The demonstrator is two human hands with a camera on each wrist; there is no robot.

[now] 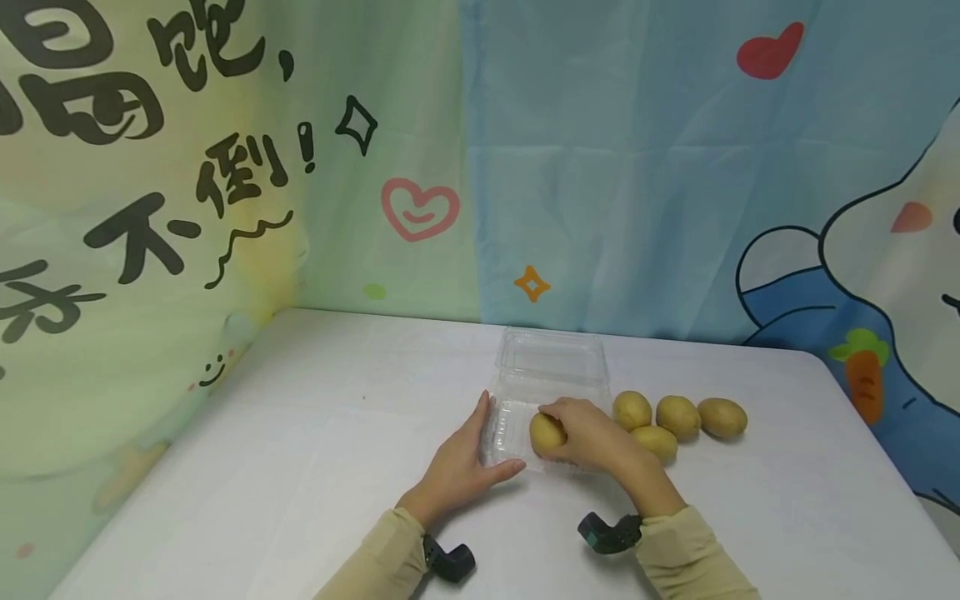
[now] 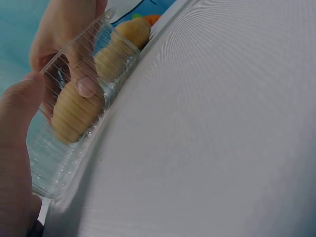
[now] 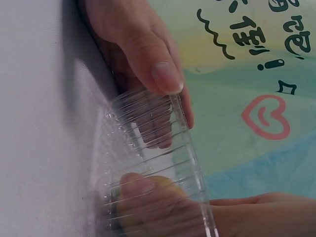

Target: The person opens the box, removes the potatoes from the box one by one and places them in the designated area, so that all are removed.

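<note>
A clear plastic clamshell box (image 1: 512, 433) lies with its lid (image 1: 551, 357) folded back on the far side. My left hand (image 1: 459, 469) holds its near left corner, fingers along the left wall and thumb at the near side. In the right wrist view that thumb (image 3: 165, 74) touches the rim. My right hand (image 1: 592, 435) grips a potato (image 1: 546, 435) inside the box, fingers and thumb around it. Through the ribbed wall, the left wrist view shows this potato (image 2: 74, 114) low in the box. Whether it touches the bottom, I cannot tell.
Several loose potatoes (image 1: 677, 417) lie on the white table (image 1: 300, 467) to the right of the box, one of them (image 1: 657, 442) close to my right forearm. A printed cloth (image 1: 600, 208) hangs behind the table.
</note>
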